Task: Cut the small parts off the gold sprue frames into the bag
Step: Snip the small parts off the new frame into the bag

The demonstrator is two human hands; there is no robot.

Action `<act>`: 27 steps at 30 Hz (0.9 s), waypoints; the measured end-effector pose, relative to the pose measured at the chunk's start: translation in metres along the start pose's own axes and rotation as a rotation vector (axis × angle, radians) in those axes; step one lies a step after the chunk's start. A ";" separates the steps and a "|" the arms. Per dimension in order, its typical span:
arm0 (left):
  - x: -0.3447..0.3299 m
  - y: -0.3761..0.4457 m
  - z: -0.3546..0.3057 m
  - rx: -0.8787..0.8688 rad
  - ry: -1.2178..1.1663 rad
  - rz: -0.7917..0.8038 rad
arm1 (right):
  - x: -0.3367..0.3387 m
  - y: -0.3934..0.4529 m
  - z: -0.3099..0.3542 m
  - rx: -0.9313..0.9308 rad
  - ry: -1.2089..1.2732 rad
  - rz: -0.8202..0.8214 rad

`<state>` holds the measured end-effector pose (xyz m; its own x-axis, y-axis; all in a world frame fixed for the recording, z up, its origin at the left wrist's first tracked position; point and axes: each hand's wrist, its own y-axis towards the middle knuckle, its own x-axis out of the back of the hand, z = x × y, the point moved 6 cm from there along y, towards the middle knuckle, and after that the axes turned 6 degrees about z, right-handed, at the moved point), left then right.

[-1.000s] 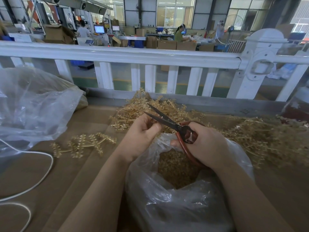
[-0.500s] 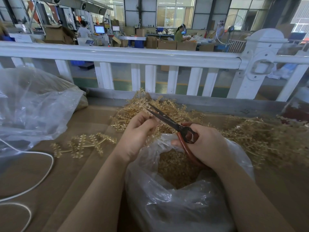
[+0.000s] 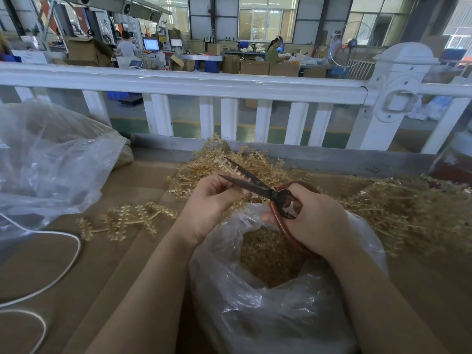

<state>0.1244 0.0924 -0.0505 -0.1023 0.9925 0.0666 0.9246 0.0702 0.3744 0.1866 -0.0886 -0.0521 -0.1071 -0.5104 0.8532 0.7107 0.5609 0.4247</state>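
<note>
My right hand (image 3: 314, 221) grips red-handled scissors (image 3: 258, 186) whose dark blades stand parted, pointing up and left. My left hand (image 3: 209, 203) pinches a gold sprue frame (image 3: 236, 203) between the blades, just above the mouth of a clear plastic bag (image 3: 268, 310). Cut gold parts (image 3: 265, 254) fill the bag's bottom. A heap of gold sprue frames (image 3: 224, 159) lies behind the hands and another heap of them (image 3: 408, 208) spreads to the right. One lone sprue frame (image 3: 127, 221) lies flat on the brown tabletop (image 3: 102, 264) at the left.
A big crumpled clear bag (image 3: 51, 164) sits at the far left. A white cable (image 3: 58, 277) loops over the table's left front. A white railing (image 3: 204, 83) borders the table's far edge. Beyond it are people, cartons and screens.
The scissor blades shut half a second ago and have opened again. My left hand has shifted the frame slightly between them. The right hand stays over the bag.
</note>
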 end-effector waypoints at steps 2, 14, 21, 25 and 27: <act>-0.001 0.001 -0.001 -0.008 0.004 0.008 | 0.001 0.000 0.000 0.001 -0.005 -0.004; -0.006 0.000 -0.003 -0.021 0.000 0.033 | -0.001 0.001 -0.001 -0.018 0.026 0.003; -0.003 -0.001 0.001 0.021 -0.074 -0.020 | -0.001 0.002 -0.003 -0.059 0.072 0.052; 0.002 0.000 0.003 0.038 -0.139 -0.081 | -0.002 0.001 -0.005 -0.090 0.124 0.062; 0.000 0.000 0.005 0.057 -0.153 -0.055 | -0.002 0.001 -0.006 -0.125 0.195 0.055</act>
<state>0.1264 0.0933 -0.0553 -0.0998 0.9904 -0.0959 0.9388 0.1257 0.3206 0.1918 -0.0908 -0.0555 0.0620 -0.6046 0.7941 0.7937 0.5122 0.3281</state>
